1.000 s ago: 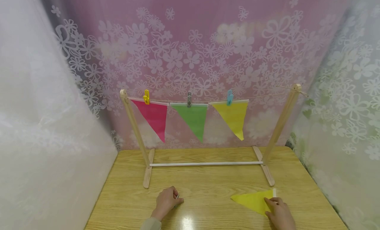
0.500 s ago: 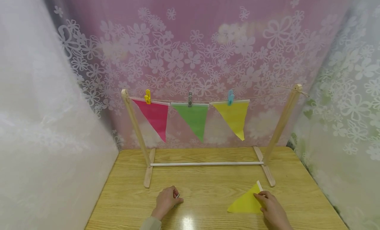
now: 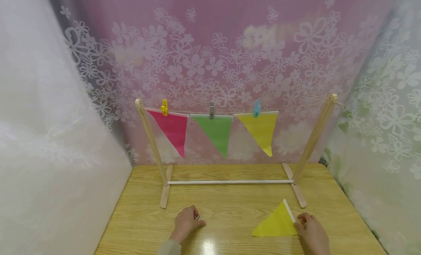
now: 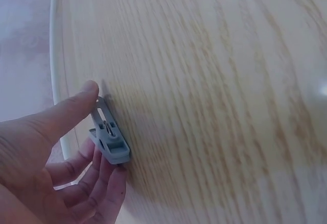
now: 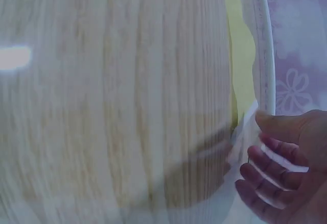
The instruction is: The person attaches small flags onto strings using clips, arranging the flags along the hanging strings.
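Near the table's front, my left hand (image 3: 187, 223) pinches a grey-blue clothespin (image 4: 110, 134) between thumb and fingers; its wire spring shows in the left wrist view. To the right, a yellow triangular pennant (image 3: 275, 223) with a white strip lies on the table, its point toward the left. My right hand (image 3: 312, 231) is beside that strip, with the thumb touching the edge and the other fingers loosely bent and apart. In the right wrist view the pennant (image 5: 241, 45) is seen nearly edge-on.
A wooden stand with a white crossbar (image 3: 230, 182) holds a string. From it hang a pink pennant (image 3: 172, 129), a green pennant (image 3: 215, 129) and another yellow pennant (image 3: 261, 129), under yellow, grey and blue clothespins. Flowered curtains surround the wood-grain table (image 3: 223, 200).
My right hand has turned the yellow pennant so its white strip slants, then loosened and slid right to that strip. My left hand has stayed in place with the clothespin.
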{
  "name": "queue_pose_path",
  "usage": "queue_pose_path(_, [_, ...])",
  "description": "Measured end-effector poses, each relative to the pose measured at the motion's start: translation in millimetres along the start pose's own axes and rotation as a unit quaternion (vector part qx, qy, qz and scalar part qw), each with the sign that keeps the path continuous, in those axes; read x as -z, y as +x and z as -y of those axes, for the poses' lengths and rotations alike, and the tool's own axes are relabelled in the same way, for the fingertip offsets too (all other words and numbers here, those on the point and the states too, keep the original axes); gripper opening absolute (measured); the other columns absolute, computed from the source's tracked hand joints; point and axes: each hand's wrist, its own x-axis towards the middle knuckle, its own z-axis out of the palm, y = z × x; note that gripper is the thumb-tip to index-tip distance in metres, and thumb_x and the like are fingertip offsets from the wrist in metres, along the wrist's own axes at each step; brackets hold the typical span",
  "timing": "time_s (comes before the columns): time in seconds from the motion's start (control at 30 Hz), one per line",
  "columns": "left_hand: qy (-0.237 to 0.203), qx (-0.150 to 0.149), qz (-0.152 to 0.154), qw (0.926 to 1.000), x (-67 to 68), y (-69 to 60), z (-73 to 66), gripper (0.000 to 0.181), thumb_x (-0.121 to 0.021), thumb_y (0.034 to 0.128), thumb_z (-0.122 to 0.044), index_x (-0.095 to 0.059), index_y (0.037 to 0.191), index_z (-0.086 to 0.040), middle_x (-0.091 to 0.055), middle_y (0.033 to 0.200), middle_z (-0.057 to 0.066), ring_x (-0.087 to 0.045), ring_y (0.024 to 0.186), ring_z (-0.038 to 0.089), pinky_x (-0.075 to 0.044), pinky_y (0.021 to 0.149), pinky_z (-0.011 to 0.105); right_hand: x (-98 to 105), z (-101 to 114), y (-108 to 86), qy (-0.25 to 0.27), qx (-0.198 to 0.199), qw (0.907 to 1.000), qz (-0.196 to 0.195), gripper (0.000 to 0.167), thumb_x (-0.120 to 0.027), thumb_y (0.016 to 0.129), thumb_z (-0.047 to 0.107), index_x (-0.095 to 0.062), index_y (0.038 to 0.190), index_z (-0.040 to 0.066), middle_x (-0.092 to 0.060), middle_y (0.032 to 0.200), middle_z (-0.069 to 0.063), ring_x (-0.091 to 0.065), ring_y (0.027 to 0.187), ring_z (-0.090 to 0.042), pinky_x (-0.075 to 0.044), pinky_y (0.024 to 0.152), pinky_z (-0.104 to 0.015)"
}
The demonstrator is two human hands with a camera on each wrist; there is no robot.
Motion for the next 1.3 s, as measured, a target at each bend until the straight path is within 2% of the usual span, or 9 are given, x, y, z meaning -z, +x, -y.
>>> queue_pose_path(0.1, [0.001, -0.009, -0.004, 0.9999, -1.1, -0.1, 0.7, 0.041, -0.092, 0.0702, -0.036, -0.061, 0.082, -0.012, -0.050, 0.069, -0.007, -0.042, 0.057, 0.007, -0.036, 0.048, 0.022, 3.8, -5.9, -2.7, -0.012, -0.029, 0.9991, 0.028, 0.030, -0.075, 0.092, 0.025, -0.066, 0.097, -0.003, -0.061, 0.086, -0.008, -0.060, 0.075, -0.022, -0.052, 0.066, -0.041])
queue_pose_path(0.23, [-0.005, -0.017, -0.002, 0.9998, -3.7, 1.3, 2.0, 0.043, -0.091, 0.0702, -0.040, -0.060, 0.081, -0.012, -0.047, 0.065, -0.007, -0.038, 0.054, 0.006, -0.033, 0.046, 0.020, 4.8, -8.8, -5.6, -0.024, -0.042, 0.9973, 0.056, 0.035, -0.080, 0.087, 0.034, -0.068, 0.092, 0.002, -0.059, 0.085, -0.007, -0.058, 0.075, -0.020, -0.052, 0.067, -0.041])
queue_pose_path(0.43, [0.008, -0.016, -0.007, 0.9998, -5.0, 4.1, 1.7, 0.042, -0.090, 0.0712, -0.039, -0.059, 0.080, -0.013, -0.048, 0.065, -0.008, -0.040, 0.055, 0.007, -0.034, 0.047, 0.021, 4.8, -5.5, -3.2, -0.013, -0.046, 0.9963, 0.071, 0.027, -0.081, 0.085, 0.024, -0.069, 0.090, 0.001, -0.059, 0.085, -0.008, -0.060, 0.075, -0.021, -0.052, 0.067, -0.042])
queue_pose_path(0.63, [0.018, -0.008, 0.003, 0.9998, -4.6, 6.1, -0.6, 0.044, -0.092, 0.0683, -0.038, -0.058, 0.080, -0.013, -0.047, 0.066, -0.006, -0.040, 0.056, 0.009, -0.032, 0.048, 0.023, 5.7, -2.2, 0.1, -0.001, -0.073, 0.9927, 0.096, 0.023, -0.081, 0.086, 0.019, -0.069, 0.091, -0.001, -0.060, 0.086, -0.010, -0.060, 0.076, -0.022, -0.052, 0.068, -0.044])
queue_pose_path(0.8, [0.028, -0.005, -0.006, 0.9996, -5.4, 7.6, -2.3, 0.041, -0.092, 0.0722, -0.036, -0.058, 0.079, -0.014, -0.049, 0.067, -0.006, -0.042, 0.057, 0.009, -0.034, 0.048, 0.025, 4.5, -1.0, 0.7, 0.009, -0.079, 0.9924, 0.094, 0.022, -0.081, 0.086, 0.017, -0.064, 0.089, 0.003, -0.060, 0.082, -0.004, -0.057, 0.073, -0.019, -0.048, 0.063, -0.037])
queue_pose_path(1.0, [-0.025, -0.028, -0.031, 0.9988, -1.5, 11.6, -5.2, 0.033, -0.088, 0.0788, -0.031, -0.065, 0.082, -0.007, -0.057, 0.067, -0.005, -0.048, 0.055, 0.005, -0.042, 0.046, 0.021, 0.8, 0.1, 1.7, 0.018, -0.064, 0.9952, 0.071, 0.019, -0.078, 0.089, 0.016, -0.061, 0.091, 0.007, -0.057, 0.077, 0.003, -0.051, 0.067, -0.016, -0.041, 0.057, -0.031])
queue_pose_path(1.13, [-0.086, -0.042, -0.008, 0.9954, 3.6, 17.2, -7.7, 0.029, -0.085, 0.0838, -0.028, -0.069, 0.088, -0.004, -0.064, 0.072, -0.002, -0.057, 0.061, 0.008, -0.050, 0.053, 0.024, -0.1, 0.8, 5.2, 0.033, -0.054, 0.9971, 0.043, 0.012, -0.075, 0.092, 0.017, -0.067, 0.094, 0.008, -0.064, 0.080, 0.003, -0.057, 0.070, -0.013, -0.043, 0.059, -0.031])
queue_pose_path(1.3, [-0.158, -0.041, 0.032, 0.9861, 9.3, 21.5, -11.2, 0.027, -0.081, 0.0877, -0.027, -0.074, 0.097, -0.003, -0.072, 0.084, 0.004, -0.067, 0.072, 0.016, -0.057, 0.061, 0.031, 3.8, 4.3, 8.5, 0.073, -0.056, 0.9958, 0.000, 0.015, -0.074, 0.093, 0.020, -0.073, 0.099, 0.006, -0.072, 0.084, 0.001, -0.065, 0.070, -0.012, -0.047, 0.061, -0.029])
